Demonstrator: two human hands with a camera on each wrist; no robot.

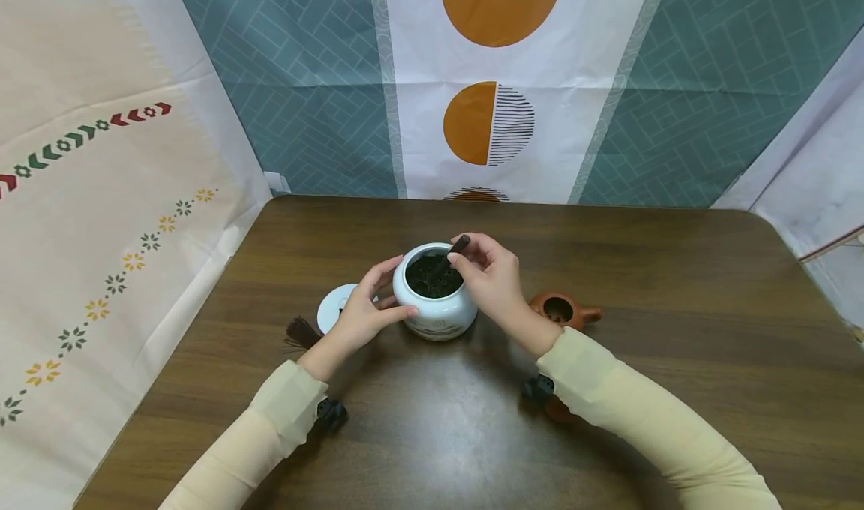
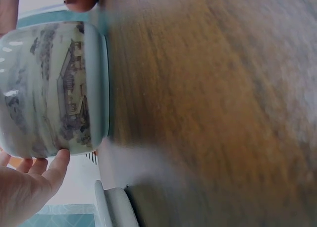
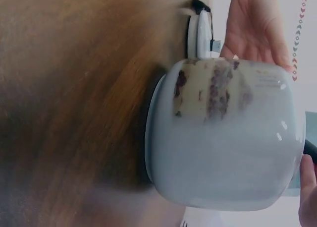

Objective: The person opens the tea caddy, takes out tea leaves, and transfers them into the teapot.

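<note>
The left hand (image 1: 364,311), its grip spread wide, holds the left side of a round white ceramic jar (image 1: 439,321) on the brown wooden bench (image 1: 675,330). The right hand (image 1: 491,277) pinches a slim dark stick (image 1: 461,244); its lower end, hard to see, seems sunk in dark leafy contents (image 1: 422,276). A white disc-shaped lid (image 1: 328,309) lies left, a reddish-brown clay teapot (image 1: 572,313) right.

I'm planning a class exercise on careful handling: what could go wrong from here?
The right hand pinches a dark tool dipping into the dark contents of the jar; lifting it might spill some onto the table. A hard push could tip the jar, which the left hand holds at its side. The open teapot appears close to the right wrist, which might knock it.
</note>
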